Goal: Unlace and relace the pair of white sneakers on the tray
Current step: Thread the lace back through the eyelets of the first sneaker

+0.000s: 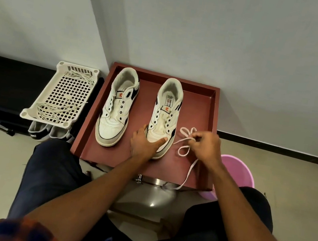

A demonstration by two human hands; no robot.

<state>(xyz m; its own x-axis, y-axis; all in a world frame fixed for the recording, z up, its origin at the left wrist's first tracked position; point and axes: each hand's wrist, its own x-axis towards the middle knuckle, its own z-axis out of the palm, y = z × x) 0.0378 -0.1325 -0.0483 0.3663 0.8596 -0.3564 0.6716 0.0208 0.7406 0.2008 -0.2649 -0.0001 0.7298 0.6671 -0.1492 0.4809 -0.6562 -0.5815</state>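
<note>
Maroon tray (213,108) sits just past the person's knees. On its near half the left hand (144,143) grips the toe of the right-hand sneaker (167,109), thumb on top, and the right hand (209,146) pinches a loose pale lace (181,141) (one end trails over the near edge). Farther left, the other sneaker (118,104) stands unlaced on the tray. Beside the tray, a white basket (63,93) holds more laces.

The only view sits on the person's head, facing forward and steeply down at the maroon tray (213,112) close in front. Its wide angle also takes in the wall (208,34) behind and the person's knees (47,173) below.
</note>
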